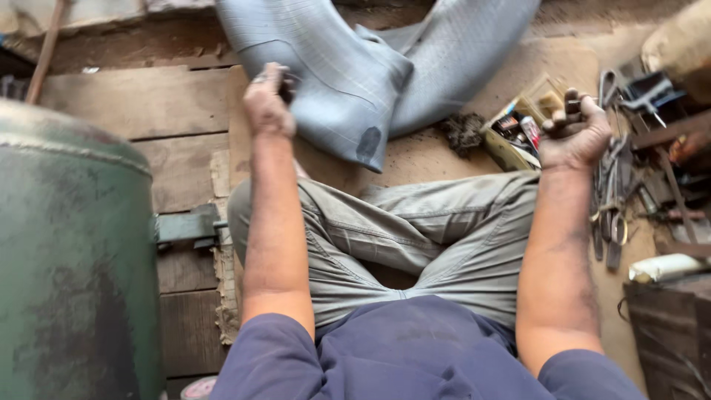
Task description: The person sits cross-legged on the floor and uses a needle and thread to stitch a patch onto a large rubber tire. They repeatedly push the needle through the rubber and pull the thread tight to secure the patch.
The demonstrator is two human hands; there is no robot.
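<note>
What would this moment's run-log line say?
left hand: fist at grey inner tube | right hand: closed on small dark item, over parts box | scissors alongside

Grey inner tube (pixel 348 74) lying folded and limp on the wooden floor, dark round patch (pixel 368 142) showing near its lower fold.

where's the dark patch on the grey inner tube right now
In the head view the dark patch sits at the lower tip of the grey inner tube, on the floor between the left hand and the small parts box by the right hand.
</note>
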